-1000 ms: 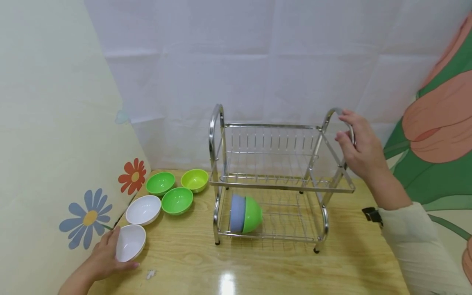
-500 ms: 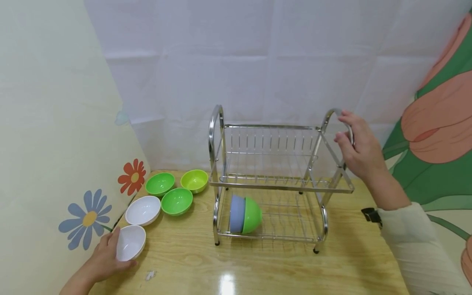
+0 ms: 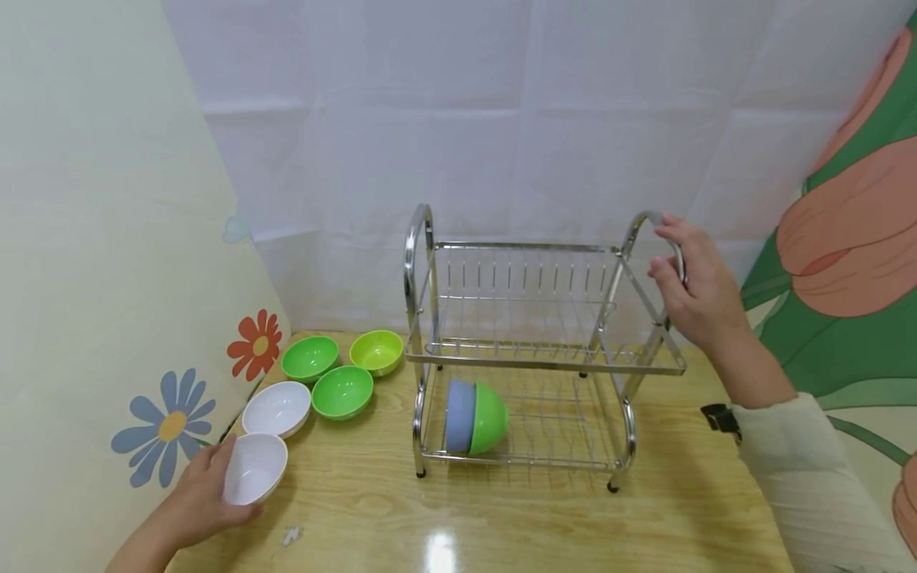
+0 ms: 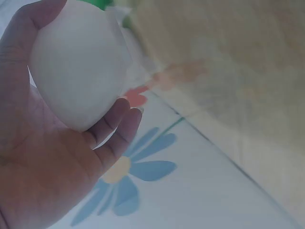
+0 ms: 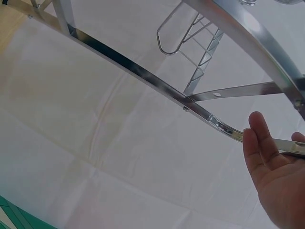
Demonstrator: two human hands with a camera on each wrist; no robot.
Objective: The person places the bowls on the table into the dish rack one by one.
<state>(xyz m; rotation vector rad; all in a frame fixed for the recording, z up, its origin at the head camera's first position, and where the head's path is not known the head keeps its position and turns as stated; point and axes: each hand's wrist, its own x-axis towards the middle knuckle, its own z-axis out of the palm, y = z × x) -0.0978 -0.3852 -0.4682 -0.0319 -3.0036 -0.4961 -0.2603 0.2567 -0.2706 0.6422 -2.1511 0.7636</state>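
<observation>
At the lower left of the head view, my left hand point(image 3: 203, 500) grips a white bowl point(image 3: 256, 469) by its side, thumb near the front. The left wrist view shows the underside of this bowl point(image 4: 78, 62), with fingers and thumb around it. My right hand point(image 3: 705, 294) holds the curved right handle of a two-tier metal dish rack point(image 3: 544, 364); in the right wrist view its fingers point(image 5: 263, 138) bend around the chrome tube. A blue bowl point(image 3: 460, 416) and a green bowl point(image 3: 490, 419) stand on edge, touching, at the left of the rack's lower tier.
Behind the held bowl sit another white bowl point(image 3: 277, 410), two green bowls, a nearer one point(image 3: 343, 393) and a farther one point(image 3: 310, 359), and a yellow-green bowl point(image 3: 376, 352). A flowered panel point(image 3: 107, 263) borders the wooden table point(image 3: 372, 509) on the left; a white cloth point(image 3: 344, 175) hangs behind.
My left thumb has closed in on the white bowl, which now appears slightly raised from the table. My right hand keeps its hold on the rack; the other bowls stay put.
</observation>
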